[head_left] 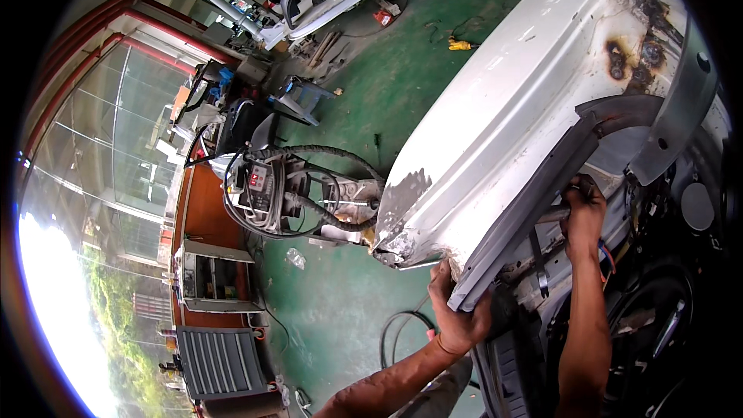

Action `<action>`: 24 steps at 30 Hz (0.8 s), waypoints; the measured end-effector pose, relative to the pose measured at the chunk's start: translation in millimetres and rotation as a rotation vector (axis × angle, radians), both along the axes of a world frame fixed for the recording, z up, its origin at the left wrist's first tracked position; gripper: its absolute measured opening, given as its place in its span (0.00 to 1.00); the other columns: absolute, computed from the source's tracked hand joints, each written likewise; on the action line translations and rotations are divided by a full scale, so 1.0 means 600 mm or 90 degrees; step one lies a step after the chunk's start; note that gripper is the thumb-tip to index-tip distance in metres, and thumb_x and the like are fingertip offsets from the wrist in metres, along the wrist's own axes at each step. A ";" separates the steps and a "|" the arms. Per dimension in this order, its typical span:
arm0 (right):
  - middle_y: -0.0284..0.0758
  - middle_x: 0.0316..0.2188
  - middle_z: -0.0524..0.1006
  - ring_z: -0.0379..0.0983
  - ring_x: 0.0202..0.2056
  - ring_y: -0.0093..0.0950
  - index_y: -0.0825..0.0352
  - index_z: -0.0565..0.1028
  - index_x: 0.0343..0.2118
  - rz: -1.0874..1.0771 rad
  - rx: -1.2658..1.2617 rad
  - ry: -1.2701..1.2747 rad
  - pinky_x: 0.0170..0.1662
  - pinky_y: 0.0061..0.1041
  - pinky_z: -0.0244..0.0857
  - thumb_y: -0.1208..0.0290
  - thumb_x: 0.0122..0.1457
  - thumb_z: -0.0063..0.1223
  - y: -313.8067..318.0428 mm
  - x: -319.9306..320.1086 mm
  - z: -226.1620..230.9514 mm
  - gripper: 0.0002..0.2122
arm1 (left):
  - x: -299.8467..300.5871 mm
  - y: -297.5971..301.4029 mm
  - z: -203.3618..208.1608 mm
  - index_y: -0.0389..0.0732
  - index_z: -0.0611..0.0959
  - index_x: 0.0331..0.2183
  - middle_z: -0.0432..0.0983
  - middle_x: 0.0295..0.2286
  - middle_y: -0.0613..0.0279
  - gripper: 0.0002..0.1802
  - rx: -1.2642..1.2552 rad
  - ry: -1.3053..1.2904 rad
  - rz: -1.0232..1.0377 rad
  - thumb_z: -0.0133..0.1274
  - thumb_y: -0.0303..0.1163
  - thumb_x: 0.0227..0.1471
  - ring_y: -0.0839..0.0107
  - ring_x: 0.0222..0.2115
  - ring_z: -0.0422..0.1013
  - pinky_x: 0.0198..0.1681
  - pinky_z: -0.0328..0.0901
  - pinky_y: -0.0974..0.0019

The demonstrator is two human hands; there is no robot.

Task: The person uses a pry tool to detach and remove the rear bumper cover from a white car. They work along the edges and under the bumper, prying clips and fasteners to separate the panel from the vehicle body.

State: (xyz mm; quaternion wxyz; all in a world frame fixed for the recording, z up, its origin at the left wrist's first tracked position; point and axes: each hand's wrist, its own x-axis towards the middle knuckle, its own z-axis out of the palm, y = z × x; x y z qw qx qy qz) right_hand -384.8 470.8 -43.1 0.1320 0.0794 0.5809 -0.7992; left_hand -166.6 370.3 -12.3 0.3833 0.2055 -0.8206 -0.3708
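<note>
My left hand is closed around the lower end of a long grey metal strip, thumb on its near side. The strip lies along the edge of a white car body panel, which has bare, scraped metal at its lower corner. My right hand is closed beneath the strip on a hammer-like tool with a grey round handle. A narrow dark bar points down from the handle's far end; whether it is the tool's head I cannot tell. Part of the tool is hidden by the strip.
Rusty weld marks and a grey bracket are at the upper right. A machine with thick cables stands left of the panel. Beyond are a stool, an orange bench and a black hose on the green floor.
</note>
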 end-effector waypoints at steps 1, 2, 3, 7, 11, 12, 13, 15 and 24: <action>0.23 0.22 0.71 0.56 0.15 0.13 0.64 0.79 0.34 0.001 -0.002 -0.004 0.15 0.18 0.46 0.78 0.57 0.50 -0.003 0.000 0.000 0.06 | -0.004 0.004 0.002 0.27 0.65 0.54 0.66 0.50 0.46 0.30 0.046 0.038 0.004 0.59 0.27 0.54 0.59 0.52 0.64 0.61 0.52 0.57; 0.23 0.22 0.72 0.57 0.15 0.13 0.65 0.79 0.33 0.003 -0.004 -0.009 0.15 0.18 0.46 0.78 0.57 0.51 -0.007 0.002 0.001 0.06 | 0.000 0.003 0.001 0.27 0.62 0.56 0.64 0.50 0.44 0.34 0.040 0.024 0.000 0.59 0.25 0.51 0.56 0.52 0.64 0.60 0.54 0.56; 0.23 0.22 0.72 0.57 0.15 0.14 0.65 0.79 0.33 0.005 -0.005 -0.013 0.15 0.19 0.47 0.78 0.57 0.51 -0.011 0.001 0.000 0.05 | 0.004 0.003 -0.004 0.27 0.60 0.58 0.62 0.51 0.43 0.38 0.036 0.009 -0.005 0.60 0.23 0.49 0.54 0.51 0.64 0.59 0.56 0.55; 0.23 0.22 0.71 0.58 0.16 0.14 0.65 0.79 0.31 -0.025 -0.018 0.068 0.16 0.19 0.47 0.78 0.56 0.52 -0.016 -0.012 -0.041 0.04 | -0.005 0.005 0.000 0.27 0.57 0.60 0.60 0.50 0.44 0.42 0.047 -0.005 -0.026 0.60 0.20 0.47 0.53 0.49 0.64 0.56 0.58 0.54; 0.23 0.22 0.71 0.57 0.16 0.13 0.65 0.78 0.31 -0.012 -0.042 0.035 0.16 0.19 0.47 0.78 0.56 0.51 -0.015 -0.003 -0.023 0.04 | 0.005 0.015 -0.015 0.27 0.56 0.59 0.61 0.49 0.44 0.42 0.234 0.035 -0.003 0.60 0.21 0.48 0.53 0.50 0.63 0.57 0.57 0.53; 0.23 0.22 0.70 0.57 0.16 0.13 0.65 0.78 0.31 -0.011 -0.043 0.028 0.16 0.19 0.47 0.78 0.56 0.51 -0.013 -0.001 -0.016 0.04 | 0.005 0.017 -0.010 0.27 0.56 0.60 0.61 0.50 0.42 0.42 0.193 0.036 -0.010 0.60 0.22 0.48 0.52 0.51 0.63 0.58 0.56 0.53; 0.23 0.22 0.70 0.57 0.16 0.13 0.65 0.78 0.31 -0.009 -0.043 0.021 0.16 0.19 0.47 0.78 0.56 0.51 -0.013 -0.001 -0.011 0.04 | 0.003 0.014 -0.006 0.27 0.56 0.60 0.62 0.50 0.41 0.42 0.178 0.029 -0.013 0.61 0.22 0.48 0.52 0.51 0.63 0.59 0.56 0.53; 0.23 0.22 0.70 0.60 0.20 0.14 0.66 0.77 0.29 -0.040 0.001 0.112 0.21 0.19 0.51 0.80 0.55 0.49 -0.021 -0.011 -0.023 0.05 | 0.005 0.010 -0.003 0.26 0.57 0.60 0.62 0.50 0.40 0.42 0.158 0.015 -0.021 0.61 0.23 0.49 0.51 0.51 0.63 0.59 0.55 0.53; 0.23 0.22 0.71 0.57 0.17 0.12 0.65 0.77 0.30 -0.023 -0.075 0.061 0.17 0.19 0.47 0.80 0.56 0.50 -0.024 -0.001 -0.015 0.04 | 0.014 0.002 -0.022 0.24 0.59 0.60 0.62 0.55 0.38 0.39 0.166 0.013 0.013 0.59 0.23 0.51 0.49 0.59 0.60 0.65 0.49 0.53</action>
